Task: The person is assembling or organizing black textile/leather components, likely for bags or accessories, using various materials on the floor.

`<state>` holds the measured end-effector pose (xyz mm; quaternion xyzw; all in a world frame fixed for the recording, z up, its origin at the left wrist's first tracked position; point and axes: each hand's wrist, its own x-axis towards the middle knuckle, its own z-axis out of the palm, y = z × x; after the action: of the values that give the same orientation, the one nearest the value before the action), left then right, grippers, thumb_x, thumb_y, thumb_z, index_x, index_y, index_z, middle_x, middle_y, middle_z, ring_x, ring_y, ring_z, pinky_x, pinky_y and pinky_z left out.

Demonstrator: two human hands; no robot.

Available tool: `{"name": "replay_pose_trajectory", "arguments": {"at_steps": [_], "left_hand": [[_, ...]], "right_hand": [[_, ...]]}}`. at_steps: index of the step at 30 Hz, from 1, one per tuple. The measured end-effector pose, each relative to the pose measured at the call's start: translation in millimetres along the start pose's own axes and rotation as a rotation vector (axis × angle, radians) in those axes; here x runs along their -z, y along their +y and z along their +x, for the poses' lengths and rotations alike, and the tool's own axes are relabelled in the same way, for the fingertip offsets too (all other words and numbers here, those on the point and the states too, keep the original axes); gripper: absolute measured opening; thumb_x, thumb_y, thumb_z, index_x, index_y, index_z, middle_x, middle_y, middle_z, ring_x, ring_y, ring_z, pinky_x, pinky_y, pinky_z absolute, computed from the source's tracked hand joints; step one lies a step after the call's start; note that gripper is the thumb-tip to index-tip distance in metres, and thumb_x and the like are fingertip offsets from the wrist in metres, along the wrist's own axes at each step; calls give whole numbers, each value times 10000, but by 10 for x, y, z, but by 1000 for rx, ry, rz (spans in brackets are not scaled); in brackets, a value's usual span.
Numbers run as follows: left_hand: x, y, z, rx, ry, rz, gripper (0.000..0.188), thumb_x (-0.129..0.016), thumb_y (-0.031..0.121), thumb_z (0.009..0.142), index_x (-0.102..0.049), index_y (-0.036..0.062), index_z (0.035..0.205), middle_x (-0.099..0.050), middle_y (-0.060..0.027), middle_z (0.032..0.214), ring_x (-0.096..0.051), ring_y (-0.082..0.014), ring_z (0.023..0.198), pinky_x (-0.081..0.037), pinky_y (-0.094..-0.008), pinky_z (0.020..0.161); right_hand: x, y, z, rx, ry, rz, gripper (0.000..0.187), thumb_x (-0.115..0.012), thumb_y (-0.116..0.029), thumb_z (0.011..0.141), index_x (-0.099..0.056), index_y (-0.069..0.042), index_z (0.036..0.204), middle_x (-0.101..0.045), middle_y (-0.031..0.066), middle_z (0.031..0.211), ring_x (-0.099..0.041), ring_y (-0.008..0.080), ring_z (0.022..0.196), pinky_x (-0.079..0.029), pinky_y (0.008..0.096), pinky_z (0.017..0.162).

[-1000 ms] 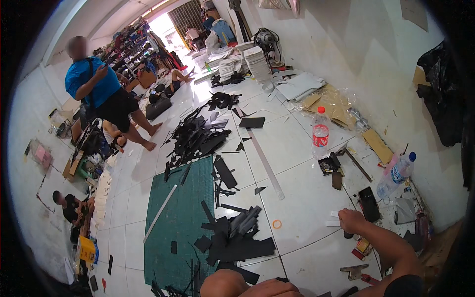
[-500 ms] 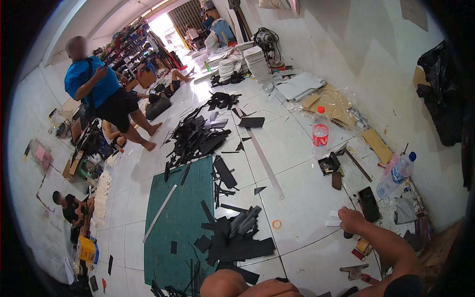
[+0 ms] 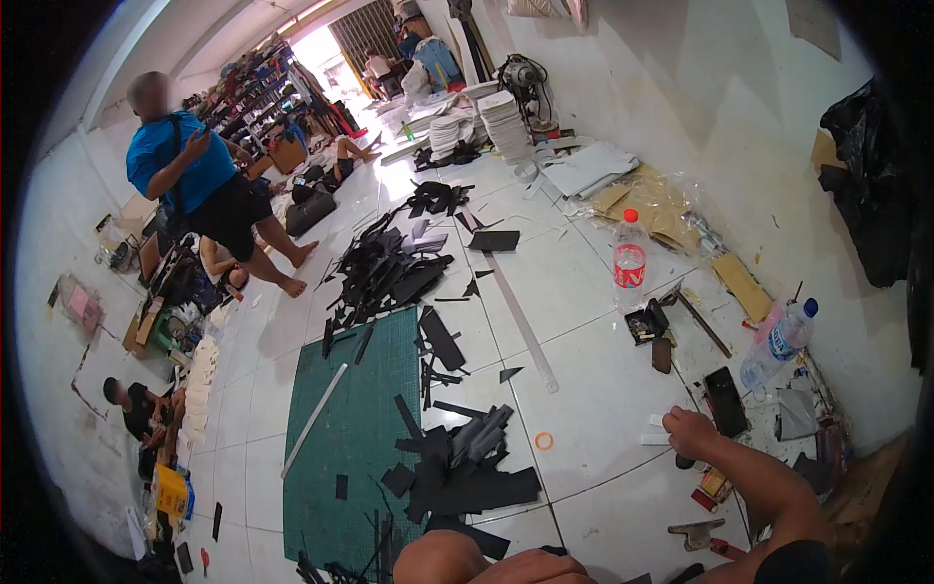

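My right hand (image 3: 693, 434) is low over the tiles at the right, its fingers curled together and pointing down. Whatever they hold, if anything, is hidden under the hand. Small white strips (image 3: 654, 439) lie beside its fingertips. A black phone (image 3: 725, 401) lies just to the right of the hand, and a small yellow-and-red box (image 3: 715, 484) is below the wrist. At the bottom edge shows my bent knee (image 3: 440, 559), with more bare skin beside it. My left hand cannot be made out there.
A green cutting mat (image 3: 331, 428) carries a steel ruler (image 3: 314, 420) and black scraps (image 3: 472, 467). Another long ruler (image 3: 520, 326) lies on the tiles. Two plastic bottles, one red-capped (image 3: 629, 261) and one blue-capped (image 3: 780, 346), and a hammer (image 3: 702, 321) are at right. A person in blue (image 3: 195, 161) stands far left.
My right hand has barely shifted beside the white strips. The things around it stay where they were.
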<state>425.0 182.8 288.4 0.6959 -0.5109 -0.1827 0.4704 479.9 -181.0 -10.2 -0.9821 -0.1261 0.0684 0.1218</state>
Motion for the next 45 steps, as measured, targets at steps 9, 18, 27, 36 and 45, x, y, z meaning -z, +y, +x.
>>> {"name": "replay_pose_trajectory", "arguments": {"at_steps": [9, 18, 27, 36, 45], "left_hand": [[1, -2, -2, 2, -11, -2, 196, -644, 165, 835, -570, 57, 979, -564, -90, 866, -574, -268, 787, -447, -363, 696], [6, -9, -3, 2, -17, 7, 195, -641, 166, 838, -571, 57, 984, -566, -88, 872, -575, -270, 799, -444, -358, 712], [-1, -34, 3, 13, -29, 1, 184, -640, 175, 844, -573, 58, 968, -556, -87, 842, -566, -277, 773, -441, -368, 697], [10, -10, 25, 7, -20, -19, 190, -642, 162, 835, -571, 49, 969, -553, -92, 831, -565, -280, 760, -443, -371, 687], [3, -15, 9, 9, -6, 0, 190, -635, 168, 837, -570, 49, 970, -557, -98, 846, -568, -280, 771, -446, -363, 680]], "right_hand": [[59, -51, -14, -1, 29, 1, 213, -633, -92, 732, -519, -70, 911, -535, 122, 899, -619, 325, 806, -527, 452, 701], [2, -20, 1, -1, 80, -5, 212, -644, -98, 725, -518, -58, 890, -533, 124, 888, -612, 313, 810, -525, 450, 703], [-22, -15, -10, -16, 94, 55, 169, -608, -114, 756, -513, -63, 886, -538, 131, 873, -617, 336, 792, -524, 473, 685], [-41, -17, 3, -14, 121, 63, 124, -592, -112, 797, -514, -74, 886, -552, 132, 851, -629, 339, 758, -521, 480, 658], [-56, -1, 7, -12, 118, 44, 101, -578, -122, 825, -518, -77, 893, -564, 132, 839, -627, 343, 760, -518, 476, 659]]}}
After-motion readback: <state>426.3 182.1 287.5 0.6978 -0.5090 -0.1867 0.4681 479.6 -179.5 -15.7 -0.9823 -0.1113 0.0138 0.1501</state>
